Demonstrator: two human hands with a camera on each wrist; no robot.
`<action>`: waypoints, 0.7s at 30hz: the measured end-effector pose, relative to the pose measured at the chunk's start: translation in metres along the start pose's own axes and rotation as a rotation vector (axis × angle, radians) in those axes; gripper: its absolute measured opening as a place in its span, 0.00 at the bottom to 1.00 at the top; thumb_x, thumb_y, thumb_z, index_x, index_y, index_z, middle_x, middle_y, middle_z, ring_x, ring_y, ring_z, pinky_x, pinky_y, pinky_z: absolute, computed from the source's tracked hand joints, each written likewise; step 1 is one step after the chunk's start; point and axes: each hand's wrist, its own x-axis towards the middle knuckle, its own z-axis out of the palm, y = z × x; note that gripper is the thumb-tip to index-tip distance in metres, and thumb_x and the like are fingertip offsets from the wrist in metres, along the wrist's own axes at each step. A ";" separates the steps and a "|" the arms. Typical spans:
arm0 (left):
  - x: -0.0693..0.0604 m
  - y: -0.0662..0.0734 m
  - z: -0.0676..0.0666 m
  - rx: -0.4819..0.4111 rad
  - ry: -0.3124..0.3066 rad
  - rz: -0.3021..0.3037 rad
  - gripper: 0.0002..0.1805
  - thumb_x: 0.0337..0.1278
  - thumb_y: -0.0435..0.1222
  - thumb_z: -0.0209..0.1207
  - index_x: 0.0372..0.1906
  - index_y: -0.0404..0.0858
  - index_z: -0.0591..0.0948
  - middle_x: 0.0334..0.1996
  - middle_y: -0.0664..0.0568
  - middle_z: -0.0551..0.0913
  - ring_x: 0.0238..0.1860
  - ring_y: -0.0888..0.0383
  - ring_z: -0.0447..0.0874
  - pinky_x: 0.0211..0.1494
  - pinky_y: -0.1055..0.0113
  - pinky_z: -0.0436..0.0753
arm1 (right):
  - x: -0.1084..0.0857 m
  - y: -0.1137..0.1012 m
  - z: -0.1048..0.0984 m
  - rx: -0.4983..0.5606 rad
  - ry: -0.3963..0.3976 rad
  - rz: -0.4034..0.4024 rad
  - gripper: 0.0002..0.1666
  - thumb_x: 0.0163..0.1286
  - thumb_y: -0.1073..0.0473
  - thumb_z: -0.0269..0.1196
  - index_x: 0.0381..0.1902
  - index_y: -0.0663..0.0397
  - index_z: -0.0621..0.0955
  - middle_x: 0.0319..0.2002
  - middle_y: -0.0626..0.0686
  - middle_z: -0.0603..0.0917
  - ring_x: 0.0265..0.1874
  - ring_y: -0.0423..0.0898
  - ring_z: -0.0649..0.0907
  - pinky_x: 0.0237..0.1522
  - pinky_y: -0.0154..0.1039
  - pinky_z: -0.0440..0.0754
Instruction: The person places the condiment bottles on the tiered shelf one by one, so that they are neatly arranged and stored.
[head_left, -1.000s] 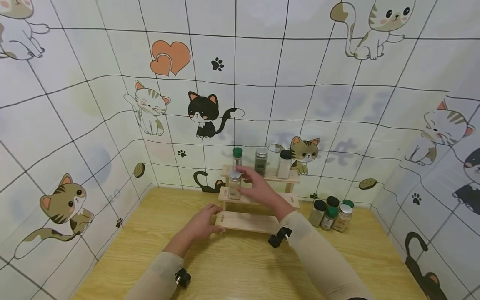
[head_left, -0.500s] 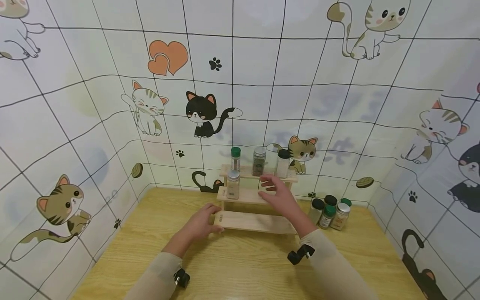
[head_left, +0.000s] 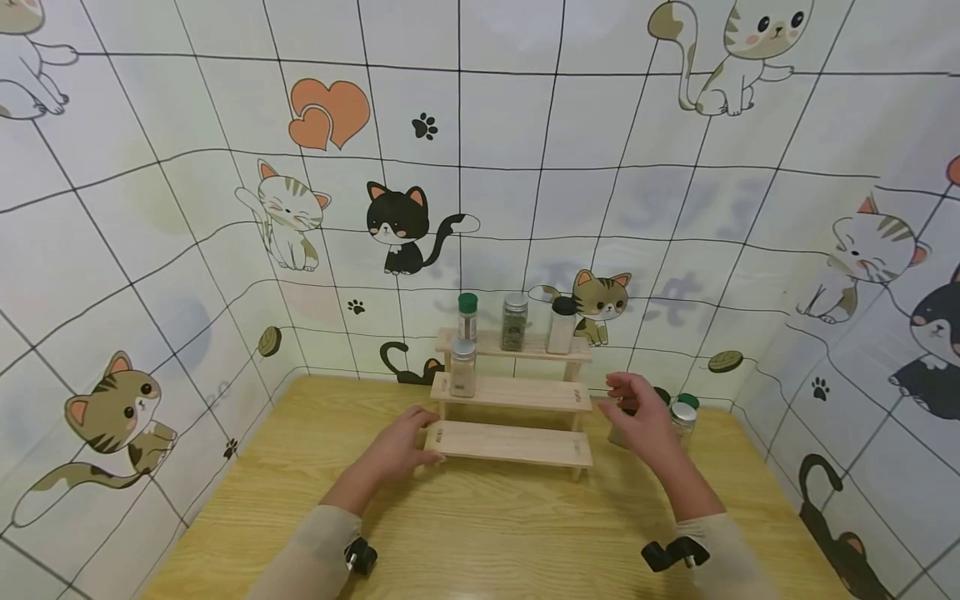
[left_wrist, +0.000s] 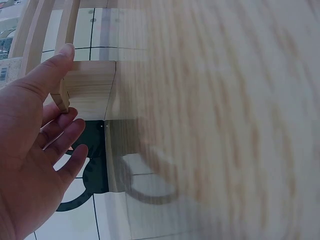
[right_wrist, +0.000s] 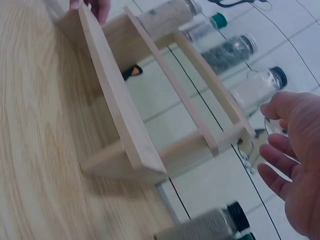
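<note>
A three-tier wooden spice rack [head_left: 510,442] stands on the table. My left hand [head_left: 397,446] holds the left end of its lowest shelf, thumb on one face and fingertips at the other, as the left wrist view shows. On the middle shelf's left end stands a silver-capped spice jar [head_left: 462,372]. The top shelf bears a green-capped jar [head_left: 467,317], a jar of dark green herbs [head_left: 514,325] and a black-capped jar of white contents [head_left: 562,327]. My right hand [head_left: 647,421], fingers loosely bent and holding nothing, hovers before the jars right of the rack, partly hiding them.
Behind my right hand a group of spice jars stands on the table, among them a silver-capped one [head_left: 683,417] and a black-capped one [right_wrist: 210,225]. The wood-grain table [head_left: 480,533] meets cat-patterned walls [head_left: 510,208] at the back and both sides.
My right hand has let go of the silver-capped jar on the middle shelf and moved right to the grouped jars. The left hand has stayed at the lowest shelf's end.
</note>
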 end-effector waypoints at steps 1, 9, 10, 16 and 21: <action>0.000 0.000 0.000 -0.004 -0.002 0.001 0.38 0.61 0.43 0.82 0.72 0.36 0.80 0.64 0.45 0.79 0.64 0.42 0.83 0.69 0.42 0.82 | -0.004 0.002 -0.006 -0.022 0.015 0.013 0.27 0.83 0.59 0.68 0.74 0.59 0.76 0.65 0.62 0.81 0.61 0.62 0.82 0.62 0.53 0.83; 0.002 -0.003 0.001 -0.003 -0.012 0.001 0.38 0.60 0.43 0.82 0.72 0.38 0.81 0.65 0.48 0.79 0.65 0.43 0.83 0.70 0.43 0.82 | -0.026 0.031 -0.035 -0.140 0.078 0.158 0.31 0.84 0.56 0.67 0.76 0.63 0.73 0.68 0.67 0.76 0.61 0.65 0.80 0.58 0.63 0.82; 0.002 -0.004 0.001 -0.005 -0.013 -0.003 0.37 0.61 0.44 0.82 0.72 0.38 0.81 0.65 0.48 0.79 0.65 0.44 0.83 0.70 0.44 0.82 | -0.027 0.034 -0.037 -0.157 0.085 0.168 0.31 0.83 0.57 0.68 0.76 0.63 0.73 0.67 0.67 0.75 0.60 0.65 0.81 0.56 0.60 0.83; 0.003 -0.007 0.002 -0.009 -0.014 -0.013 0.38 0.60 0.45 0.82 0.72 0.38 0.81 0.66 0.48 0.78 0.66 0.44 0.83 0.70 0.44 0.82 | -0.031 0.049 -0.039 -0.245 0.096 0.158 0.32 0.79 0.61 0.71 0.74 0.67 0.73 0.62 0.68 0.75 0.54 0.64 0.83 0.44 0.49 0.84; 0.003 -0.006 0.002 -0.018 -0.015 -0.012 0.38 0.61 0.44 0.82 0.73 0.38 0.80 0.66 0.48 0.78 0.66 0.44 0.83 0.70 0.43 0.82 | -0.031 0.055 -0.038 -0.269 0.074 0.151 0.33 0.79 0.63 0.71 0.75 0.69 0.72 0.59 0.68 0.76 0.52 0.64 0.83 0.43 0.51 0.84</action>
